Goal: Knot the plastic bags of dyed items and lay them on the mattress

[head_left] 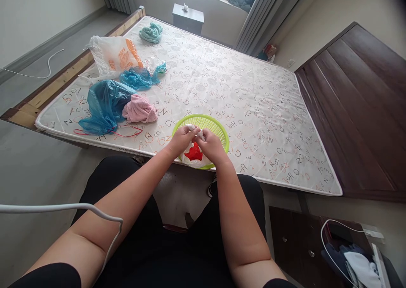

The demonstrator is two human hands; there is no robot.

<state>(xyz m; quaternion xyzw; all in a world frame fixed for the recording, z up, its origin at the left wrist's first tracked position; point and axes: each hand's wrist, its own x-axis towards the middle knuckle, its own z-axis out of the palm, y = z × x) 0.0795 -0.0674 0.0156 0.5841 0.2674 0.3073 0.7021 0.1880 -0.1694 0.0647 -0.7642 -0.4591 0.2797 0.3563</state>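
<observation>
My left hand and my right hand meet over a lime green plastic basket at the near edge of a mattress. Both pinch the gathered top of a white plastic bag with a red print, which hangs just below my fingers, over the basket's front rim. The fingers are closed on the bag's neck.
On the mattress to the left lie a pink cloth, two blue plastic bags, a white and orange bag and a teal cloth. A dark wooden headboard is at right, a small nightstand beyond.
</observation>
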